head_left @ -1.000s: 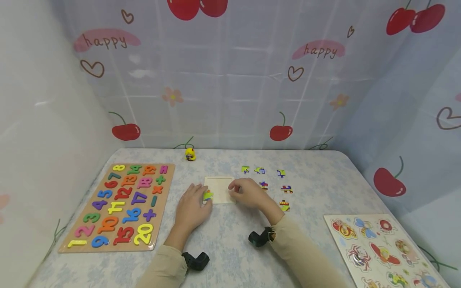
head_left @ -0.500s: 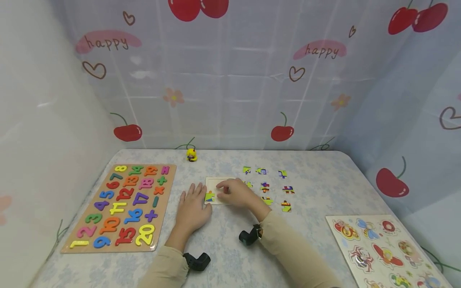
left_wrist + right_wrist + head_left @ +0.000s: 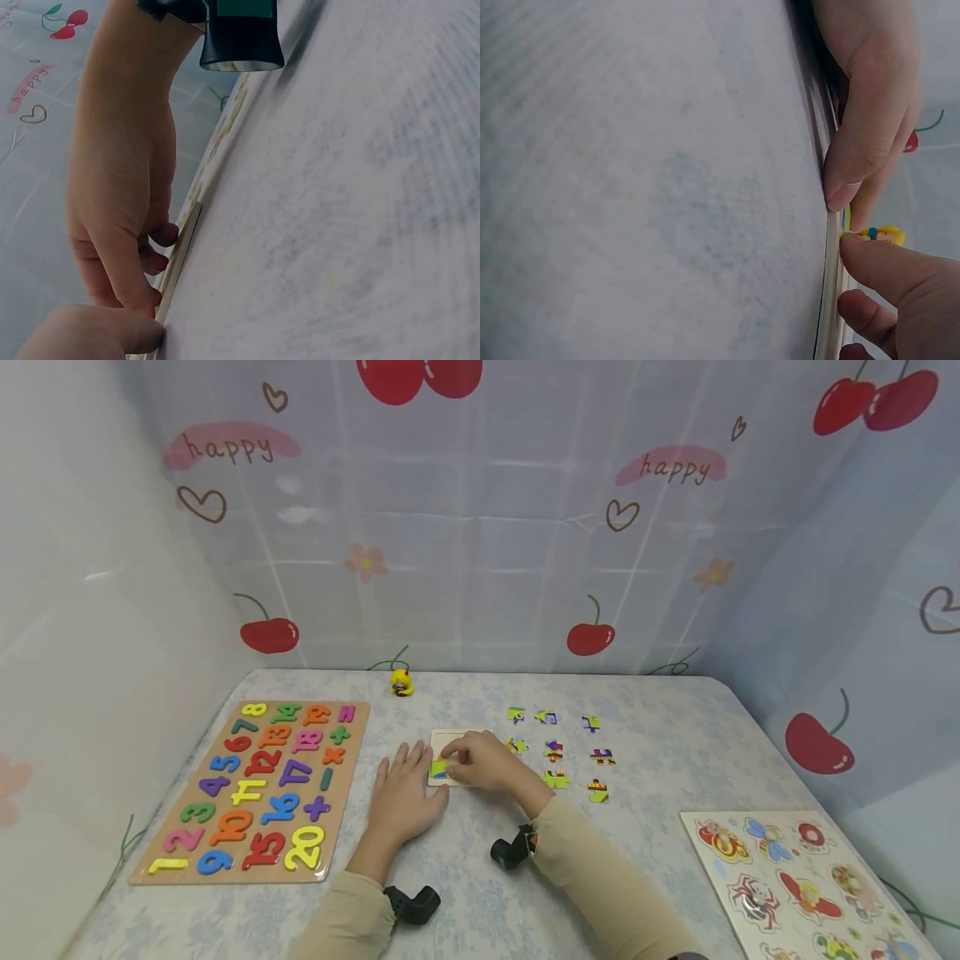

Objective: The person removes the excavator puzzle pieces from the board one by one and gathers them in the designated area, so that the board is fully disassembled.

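In the head view a small pale wooden puzzle tray (image 3: 450,735) lies on the table between the hands. A green, blue and orange jigsaw piece (image 3: 438,770) sits in its lower left corner. The right hand (image 3: 487,762) reaches over the tray, thumb and index finger pinching that piece, other fingers curled. My left hand (image 3: 403,797) lies along the tray's left side with fingers stretched out; its thumb touches the lower edge. In the left wrist view the right hand (image 3: 120,180) comes from above; the right wrist view shows its thumb at the piece. The piece's right part is hidden.
Several loose jigsaw pieces (image 3: 553,750) lie right of the tray. A number board (image 3: 251,793) is at the left, and a picture board with insects (image 3: 806,885) at the lower right. Near the back edge stands a small yellow figurine (image 3: 401,683).
The right hand has moved left across the tray to the piece in its corner. The left hand's fingers have come off the piece and lie beside the tray.
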Demonstrator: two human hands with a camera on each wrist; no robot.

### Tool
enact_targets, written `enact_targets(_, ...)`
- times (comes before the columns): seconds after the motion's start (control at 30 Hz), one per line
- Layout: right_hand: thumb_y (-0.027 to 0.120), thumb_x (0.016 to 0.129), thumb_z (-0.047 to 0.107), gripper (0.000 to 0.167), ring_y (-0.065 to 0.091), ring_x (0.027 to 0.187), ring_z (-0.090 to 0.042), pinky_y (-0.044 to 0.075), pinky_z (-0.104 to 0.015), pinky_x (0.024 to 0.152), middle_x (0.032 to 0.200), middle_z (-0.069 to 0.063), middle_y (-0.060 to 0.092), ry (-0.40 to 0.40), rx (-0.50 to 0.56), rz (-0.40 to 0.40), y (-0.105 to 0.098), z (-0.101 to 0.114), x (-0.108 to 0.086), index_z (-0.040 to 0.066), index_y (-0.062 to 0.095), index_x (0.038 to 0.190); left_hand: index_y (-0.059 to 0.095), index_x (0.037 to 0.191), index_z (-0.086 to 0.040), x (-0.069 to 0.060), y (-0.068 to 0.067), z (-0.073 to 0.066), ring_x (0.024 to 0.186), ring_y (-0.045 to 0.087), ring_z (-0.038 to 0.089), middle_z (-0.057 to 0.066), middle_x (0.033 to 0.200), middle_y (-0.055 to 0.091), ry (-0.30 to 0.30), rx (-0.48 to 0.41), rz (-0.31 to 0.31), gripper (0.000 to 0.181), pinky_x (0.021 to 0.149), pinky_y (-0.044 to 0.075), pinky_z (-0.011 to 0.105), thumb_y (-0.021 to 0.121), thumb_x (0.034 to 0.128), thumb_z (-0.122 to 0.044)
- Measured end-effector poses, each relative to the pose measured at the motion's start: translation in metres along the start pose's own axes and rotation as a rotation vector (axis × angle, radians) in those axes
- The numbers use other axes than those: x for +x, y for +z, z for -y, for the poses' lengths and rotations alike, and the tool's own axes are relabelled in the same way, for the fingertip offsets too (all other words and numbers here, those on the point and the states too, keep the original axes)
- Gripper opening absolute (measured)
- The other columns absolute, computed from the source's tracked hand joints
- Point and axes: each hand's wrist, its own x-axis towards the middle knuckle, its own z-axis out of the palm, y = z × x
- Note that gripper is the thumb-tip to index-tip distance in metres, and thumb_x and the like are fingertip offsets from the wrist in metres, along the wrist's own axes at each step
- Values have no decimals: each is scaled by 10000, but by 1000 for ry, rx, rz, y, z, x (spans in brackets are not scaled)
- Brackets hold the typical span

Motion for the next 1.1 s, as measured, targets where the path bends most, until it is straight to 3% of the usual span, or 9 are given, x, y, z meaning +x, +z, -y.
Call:
enact_targets(0.17, 682, 939, 300, 316, 471, 738, -118, 385, -294, 765, 831, 61, 591, -24, -9, 5, 1, -2, 2, 213, 695, 1242, 356, 1548, -115, 0, 0, -1, 1553, 138, 303, 60, 1643, 270, -3, -2, -1, 742, 1237, 68, 589, 522, 930, -491)
enact_targets(0.33, 701, 924, 283, 314, 469, 692, -111, 390, -254, 666, 811, 45, 586, -34, 37, 18, 0, -1, 3, 193, 699, 1225, 374, 1539, -103, -1, -1, -2, 1548, 157, 316, 71, 1636, 288, 0, -9, -13, 750, 1233, 86, 603, 546, 922, -494)
enact_targets(0.47, 725, 905, 239, 270, 515, 680, -109, 443, -244, 628, 842, 12, 612, -7, 138, 20, -1, 1, 2, 149, 669, 1153, 372, 1539, -101, -1, -1, -3, 1548, 157, 315, 72, 1635, 291, -5, -4, -10, 760, 1234, 86, 604, 548, 921, -509)
enact_targets(0.6, 730, 899, 217, 247, 568, 723, -107, 483, -256, 670, 905, 18, 635, 43, 209, 10, -2, 3, -1, 173, 589, 1098, 375, 1538, -101, 0, -1, -3, 1547, 159, 315, 75, 1633, 297, -13, 4, -11, 764, 1236, 89, 596, 548, 919, -514)
enact_targets(0.93, 718, 900, 175, 248, 595, 748, -110, 492, -270, 697, 926, 11, 669, 103, 249, -33, -13, -2, -15, 203, 557, 1087, 372, 1538, -91, 0, 1, -3, 1547, 156, 323, 81, 1635, 291, -19, 8, -10, 783, 1236, 89, 596, 552, 913, -527)
enact_targets(1.1, 726, 893, 158, 244, 572, 703, -146, 485, -275, 637, 886, 0, 658, 113, 276, -62, -26, -9, -29, 199, 570, 1075, 361, 1543, -97, 0, 1, -3, 1550, 147, 316, 78, 1639, 278, -22, 21, -7, 793, 1240, 81, 588, 546, 914, -543)
